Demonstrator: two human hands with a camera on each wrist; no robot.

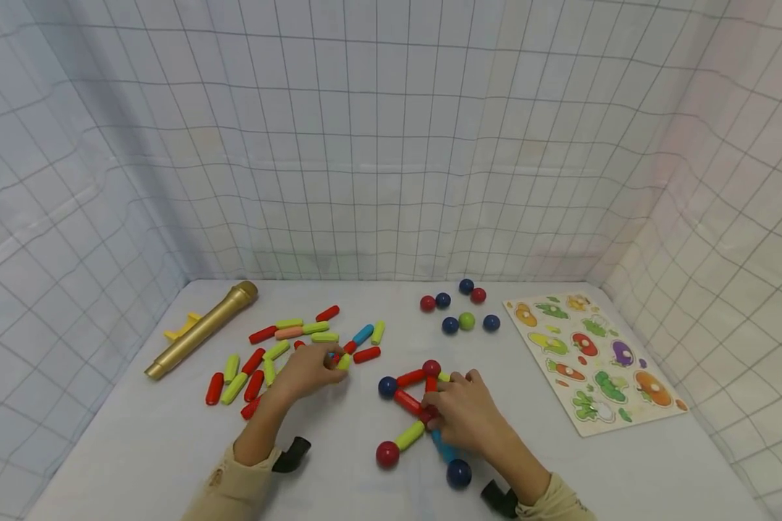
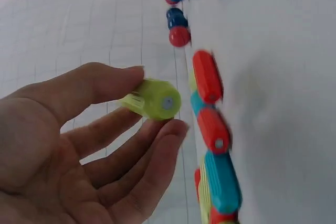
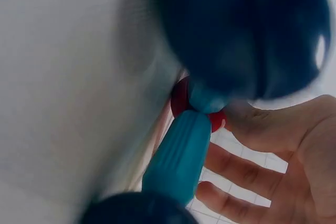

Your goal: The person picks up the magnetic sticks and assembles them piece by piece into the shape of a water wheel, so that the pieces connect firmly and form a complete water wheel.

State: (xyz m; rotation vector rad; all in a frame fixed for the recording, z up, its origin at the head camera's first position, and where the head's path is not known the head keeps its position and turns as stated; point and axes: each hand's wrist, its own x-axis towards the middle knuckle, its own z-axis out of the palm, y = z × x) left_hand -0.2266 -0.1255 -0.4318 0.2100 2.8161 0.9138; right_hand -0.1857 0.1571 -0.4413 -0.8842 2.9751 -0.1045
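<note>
My left hand (image 1: 309, 373) pinches a lime-green magnetic rod (image 2: 160, 100) between thumb and fingers, above the table; its metal end shows. Beneath and behind it lie loose rods, among them a red rod (image 2: 207, 77) and a blue rod (image 2: 223, 182). My right hand (image 1: 463, 412) holds a joined ball-and-rod frame at a red ball (image 3: 180, 97), thumb against it; the fingertips are partly hidden. Red rods (image 1: 409, 402) form a triangle with a dark blue ball (image 1: 387, 388) and another red ball (image 1: 431, 369). A green rod (image 1: 410, 435) and a blue rod (image 3: 178, 156) stick out towards me, ending in balls.
Several loose red and green rods (image 1: 234, 388) lie at the left, near a gold toy microphone (image 1: 202, 331) and a yellow piece (image 1: 182, 327). Several loose balls (image 1: 466, 320) sit at the back. A vegetable puzzle board (image 1: 596, 362) lies at the right. Gridded cloth (image 1: 391, 145) surrounds the table.
</note>
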